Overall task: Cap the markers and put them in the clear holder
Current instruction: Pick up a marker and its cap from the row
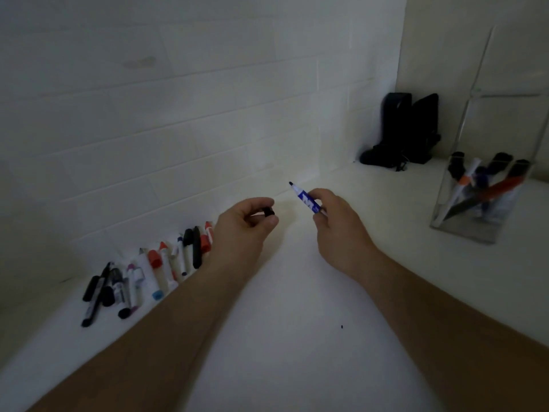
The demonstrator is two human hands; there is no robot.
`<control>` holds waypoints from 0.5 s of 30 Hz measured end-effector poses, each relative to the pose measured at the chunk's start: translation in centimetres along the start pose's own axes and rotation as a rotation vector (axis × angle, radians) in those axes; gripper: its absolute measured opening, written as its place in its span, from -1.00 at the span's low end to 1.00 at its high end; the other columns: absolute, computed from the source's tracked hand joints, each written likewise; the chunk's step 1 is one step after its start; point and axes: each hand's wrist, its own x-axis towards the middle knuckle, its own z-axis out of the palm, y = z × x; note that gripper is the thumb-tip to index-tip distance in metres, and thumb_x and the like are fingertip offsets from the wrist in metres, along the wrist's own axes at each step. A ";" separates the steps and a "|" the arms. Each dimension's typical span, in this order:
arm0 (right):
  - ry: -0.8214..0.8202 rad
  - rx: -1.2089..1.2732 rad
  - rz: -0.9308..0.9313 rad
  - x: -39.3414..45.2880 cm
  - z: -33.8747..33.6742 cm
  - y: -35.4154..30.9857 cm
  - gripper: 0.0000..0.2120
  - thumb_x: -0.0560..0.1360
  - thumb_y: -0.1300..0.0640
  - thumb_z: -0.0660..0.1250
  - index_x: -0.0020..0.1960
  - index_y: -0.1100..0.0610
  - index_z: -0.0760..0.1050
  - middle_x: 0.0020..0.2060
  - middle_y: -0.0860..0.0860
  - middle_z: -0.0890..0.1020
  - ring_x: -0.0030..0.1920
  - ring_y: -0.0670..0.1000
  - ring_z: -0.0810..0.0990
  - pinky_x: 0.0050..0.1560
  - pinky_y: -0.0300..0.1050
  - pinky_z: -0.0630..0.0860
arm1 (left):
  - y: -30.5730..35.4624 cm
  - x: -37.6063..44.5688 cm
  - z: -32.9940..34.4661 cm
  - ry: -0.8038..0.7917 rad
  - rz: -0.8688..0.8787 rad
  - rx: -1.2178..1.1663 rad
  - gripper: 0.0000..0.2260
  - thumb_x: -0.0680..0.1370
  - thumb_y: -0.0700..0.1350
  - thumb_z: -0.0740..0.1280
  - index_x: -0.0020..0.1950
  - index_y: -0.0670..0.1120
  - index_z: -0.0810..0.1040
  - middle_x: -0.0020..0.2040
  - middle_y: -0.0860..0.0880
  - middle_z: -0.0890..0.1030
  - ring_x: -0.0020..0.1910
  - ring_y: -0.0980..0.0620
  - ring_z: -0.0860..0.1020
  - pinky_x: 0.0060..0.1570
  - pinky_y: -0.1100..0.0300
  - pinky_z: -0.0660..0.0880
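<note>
A blue-and-white marker point(306, 200) is uncapped, its dark tip pointing up and to the left. A small dark cap point(269, 211) sits just left of it, apart from the tip. A row of markers point(154, 269) lies along the wall. The clear holder point(475, 203) at right holds several markers leaning inside.

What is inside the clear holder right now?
The clear holder contains several markers leaning together, some with black caps, one orange-banded. Overlap hides the exact count.
</note>
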 end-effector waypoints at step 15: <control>0.031 -0.105 -0.084 -0.3 -0.5 -1.1 -0.92 0.56 -0.12 0.36 0.05 -0.22 0.56 -0.17 -0.17 0.40 -0.16 -0.24 0.46 0.04 -0.04 0.54 | -1.2 0.6 -0.7 0.005 -0.033 -0.237 -0.65 0.57 -0.45 0.25 0.13 -0.05 0.62 0.09 -0.10 0.65 0.03 -0.02 0.69 0.17 0.11 0.57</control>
